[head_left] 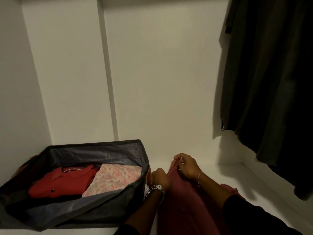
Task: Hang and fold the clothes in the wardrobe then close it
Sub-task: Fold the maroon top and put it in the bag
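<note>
White panels form the back of the wardrobe (160,73), and a vertical strip is seen running down them left of centre; the top of the compartment is cut off by the frame. On the white shelf floor (194,155) at the left, a dark fabric storage box (108,206) is set with its soft rim sagging. Its near-left corner is lost in shadow and partly cut by the frame edge. Inside it, a folded red shirt (59,180) is laid on the left and a folded pink patterned cloth (116,178) just beside it on the right; something brown behind the box's left wall cannot be identified.

Just right of the box, the left hand (160,178) is curled closed on the edge of a maroon garment (183,200), a watch worn at its wrist. The garment's lower part is cut off at the bottom edge. Its upper edge is pinched between the fingertips of the right hand (186,167), with a thin bracelet at that wrist.

Bare shelf floor is left open behind and to the right of the hands. At the far right, dark hanging clothes (271,82) are seen reaching down close to the shelf; their hangers are out of frame, and 1 piece cannot be told from the next.
</note>
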